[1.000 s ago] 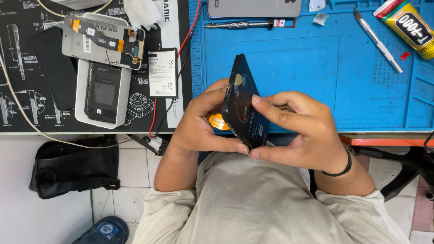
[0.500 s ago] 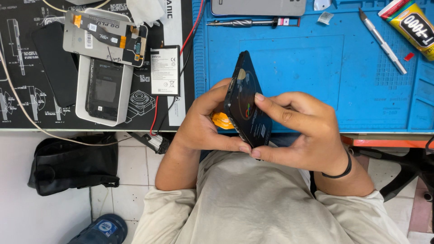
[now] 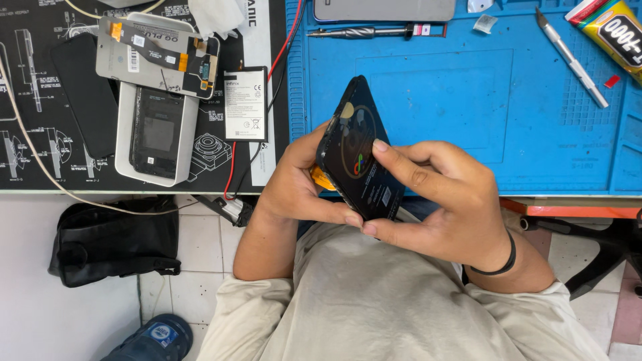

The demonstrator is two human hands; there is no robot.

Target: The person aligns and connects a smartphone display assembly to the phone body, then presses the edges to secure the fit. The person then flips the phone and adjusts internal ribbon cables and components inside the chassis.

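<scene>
Both hands grasping a dark phone back cover (image 3: 361, 154) tilted above the counter edge, left hand (image 3: 294, 180) clenched around its side, right hand (image 3: 441, 200) gripping the front, blue repair mat (image 3: 468, 87) behind

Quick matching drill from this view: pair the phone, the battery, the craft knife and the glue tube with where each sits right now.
Things:
1. phone
2. battery
3. craft knife
4. glue tube

Places:
A. top right corner of the blue mat
B. flat on the black mat, beside the red wire
C. held between the left hand and the right hand
D. lying slantwise on the blue mat, left of the glue tube

Pairs: 1-C, 2-B, 3-D, 4-A
</scene>
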